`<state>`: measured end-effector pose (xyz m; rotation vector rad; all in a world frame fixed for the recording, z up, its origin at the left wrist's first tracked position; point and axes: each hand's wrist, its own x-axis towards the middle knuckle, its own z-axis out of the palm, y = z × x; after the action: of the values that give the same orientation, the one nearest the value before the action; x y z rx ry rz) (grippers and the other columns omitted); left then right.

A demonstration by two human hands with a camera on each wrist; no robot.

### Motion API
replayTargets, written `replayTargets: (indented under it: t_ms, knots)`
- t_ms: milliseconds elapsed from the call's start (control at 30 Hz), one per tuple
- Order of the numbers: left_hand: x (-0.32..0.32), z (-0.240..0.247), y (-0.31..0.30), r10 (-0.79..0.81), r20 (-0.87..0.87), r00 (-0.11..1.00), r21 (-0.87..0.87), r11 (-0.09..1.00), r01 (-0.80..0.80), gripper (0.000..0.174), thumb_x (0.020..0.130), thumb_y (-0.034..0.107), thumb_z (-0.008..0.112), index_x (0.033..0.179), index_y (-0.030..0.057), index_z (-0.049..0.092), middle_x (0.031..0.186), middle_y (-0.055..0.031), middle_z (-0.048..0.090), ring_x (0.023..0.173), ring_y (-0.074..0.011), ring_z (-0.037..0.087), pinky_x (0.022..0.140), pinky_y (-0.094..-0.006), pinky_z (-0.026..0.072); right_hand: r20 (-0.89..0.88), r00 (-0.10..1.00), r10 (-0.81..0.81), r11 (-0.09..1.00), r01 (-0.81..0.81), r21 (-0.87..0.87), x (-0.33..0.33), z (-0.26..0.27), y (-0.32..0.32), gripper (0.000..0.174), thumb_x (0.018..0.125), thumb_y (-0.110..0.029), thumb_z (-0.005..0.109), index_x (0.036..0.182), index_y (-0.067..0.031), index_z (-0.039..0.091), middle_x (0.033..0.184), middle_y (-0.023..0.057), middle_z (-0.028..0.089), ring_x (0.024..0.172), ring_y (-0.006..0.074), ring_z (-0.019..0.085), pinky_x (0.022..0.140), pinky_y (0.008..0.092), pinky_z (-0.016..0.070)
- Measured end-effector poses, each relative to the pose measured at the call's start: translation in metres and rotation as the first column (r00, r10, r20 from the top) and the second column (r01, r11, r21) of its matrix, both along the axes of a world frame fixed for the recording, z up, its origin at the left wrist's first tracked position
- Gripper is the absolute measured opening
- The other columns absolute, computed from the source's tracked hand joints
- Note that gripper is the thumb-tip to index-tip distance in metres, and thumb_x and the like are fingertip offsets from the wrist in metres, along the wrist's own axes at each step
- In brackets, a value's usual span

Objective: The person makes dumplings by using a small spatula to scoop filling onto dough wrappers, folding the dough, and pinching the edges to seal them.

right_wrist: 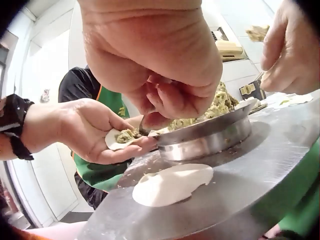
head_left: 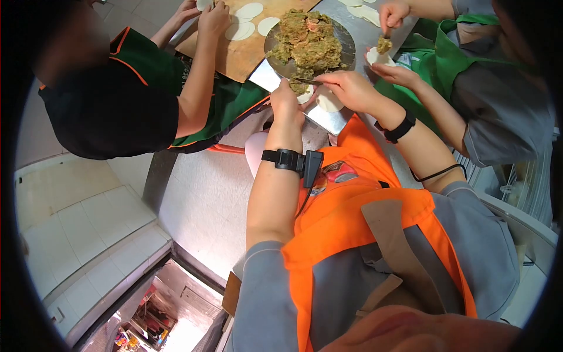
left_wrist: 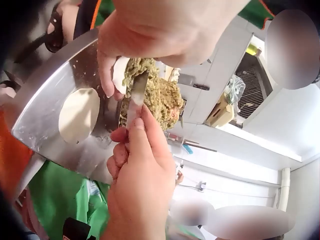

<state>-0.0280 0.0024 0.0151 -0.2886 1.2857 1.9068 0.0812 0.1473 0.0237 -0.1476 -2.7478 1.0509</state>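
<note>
My left hand (head_left: 285,104) holds a round white dumpling wrapper (right_wrist: 116,145), palm up, with green minced filling (right_wrist: 128,135) on it. My right hand (head_left: 352,91) grips a flat metal spatula (left_wrist: 137,97) whose blade meets the filling over the wrapper. Right beside both hands stands a round metal pan (right_wrist: 200,144), heaped with the same filling (head_left: 308,44). Another wrapper (left_wrist: 79,115) lies flat on the steel table, close under my right hand. In the right wrist view, my right fingers hide most of the spatula.
At the left, a person's hands (head_left: 214,20) hold a wrapper over a wooden board (head_left: 234,58) bearing several wrappers. At the right, another person's hand (head_left: 396,73) carries a wrapper under a lump of filling. More wrappers (head_left: 363,13) lie behind the pan on the steel table (right_wrist: 240,185).
</note>
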Motion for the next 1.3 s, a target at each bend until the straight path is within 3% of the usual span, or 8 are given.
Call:
replayTargets:
  t_ms: [267,367,467,767,867,967,1067,1300]
  knots:
    - [0.018,0.004,-0.019,0.066,0.046,0.997,0.176,0.982,-0.074,0.043,0.106,0.026,0.026,0.128,-0.0064,0.043,0.117,-0.0238,0.059,0.105,-0.0398,0.064,0.081,-0.0487,0.0574,-0.194,0.981,0.008,0.99,0.02,0.14,0.038,0.034,-0.03,0.029,0.089,-0.011,0.056,0.115,-0.0124,0.067,0.084,0.0108,0.066,0.069,0.0271,0.063,0.064,0.038,0.05]
    - [0.026,0.023,-0.022,0.077,0.135,0.988,0.317,0.941,-0.116,0.045,0.107,0.028,0.025,0.13,-0.0077,0.04,0.12,-0.0263,0.056,0.112,-0.043,0.059,0.09,-0.0516,0.0535,0.084,0.99,-0.116,0.871,0.142,-0.469,0.052,0.04,-0.039,0.026,0.093,-0.011,0.054,0.116,-0.0075,0.066,0.076,0.0057,0.063,0.066,0.0164,0.059,0.063,0.0317,0.0481]
    - [0.027,0.028,-0.021,-0.004,0.116,0.993,0.432,0.901,-0.047,0.047,0.107,0.03,0.024,0.131,-0.0081,0.038,0.124,-0.0284,0.054,0.117,-0.045,0.055,0.095,-0.054,0.0496,0.16,0.982,-0.099,0.813,0.172,-0.556,0.054,0.036,-0.033,0.024,0.095,-0.011,0.053,0.115,-0.0031,0.065,0.074,0.0029,0.062,0.068,0.0086,0.055,0.064,0.0267,0.0461]
    - [0.029,0.027,-0.014,-0.157,-0.084,0.984,0.189,0.967,0.171,0.047,0.106,0.03,0.028,0.124,-0.0111,0.043,0.115,-0.0276,0.06,0.101,-0.0402,0.066,0.08,-0.0487,0.0592,-0.137,0.986,-0.096,0.99,0.08,-0.116,0.057,0.041,-0.004,0.022,0.094,-0.015,0.056,0.107,-0.0003,0.066,0.092,0.0167,0.069,0.083,0.036,0.066,0.07,0.0405,0.0503]
    - [0.029,0.025,-0.012,-0.15,-0.039,0.988,0.104,0.983,0.153,0.046,0.106,0.03,0.029,0.124,-0.0094,0.043,0.117,-0.0272,0.059,0.102,-0.0408,0.065,0.079,-0.048,0.0597,-0.291,0.921,-0.259,0.953,0.293,0.077,0.052,-0.002,0.013,0.02,0.094,-0.012,0.054,0.105,-0.0022,0.067,0.071,0.0084,0.063,0.057,0.0173,0.055,0.056,0.029,0.0446]
    - [0.031,0.024,-0.01,-0.096,0.034,0.995,0.189,0.978,0.088,0.044,0.105,0.032,0.031,0.121,-0.0051,0.047,0.111,-0.023,0.062,0.097,-0.0377,0.068,0.075,-0.045,0.0604,0.351,0.886,-0.302,0.805,0.434,-0.405,0.061,-0.016,0.033,0.02,0.096,-0.017,0.053,0.098,-0.0032,0.067,0.064,0.0006,0.056,0.054,0.0096,0.049,0.05,0.0251,0.0375]
    - [0.032,0.019,-0.009,-0.041,0.077,0.996,0.253,0.967,0.021,0.044,0.105,0.033,0.03,0.122,-0.0032,0.047,0.112,-0.0225,0.061,0.099,-0.0393,0.066,0.078,-0.0486,0.0584,0.459,0.837,-0.299,0.624,0.535,-0.57,0.082,-0.007,0.037,0.023,0.098,-0.02,0.051,0.095,-0.0041,0.067,0.062,-0.006,0.049,0.054,0.0035,0.043,0.048,0.0214,0.0308]
    - [0.052,0.029,0.009,-0.138,0.111,0.984,0.373,0.924,0.088,0.042,0.106,0.032,0.032,0.122,-0.0024,0.049,0.114,-0.0203,0.061,0.109,-0.0401,0.062,0.092,-0.0503,0.0474,0.131,0.978,-0.163,0.753,0.209,-0.624,0.093,0.021,-0.004,0.02,0.098,-0.018,0.055,0.098,-0.0007,0.064,0.064,-0.0044,0.049,0.056,0.0042,0.044,0.051,0.0216,0.0349]
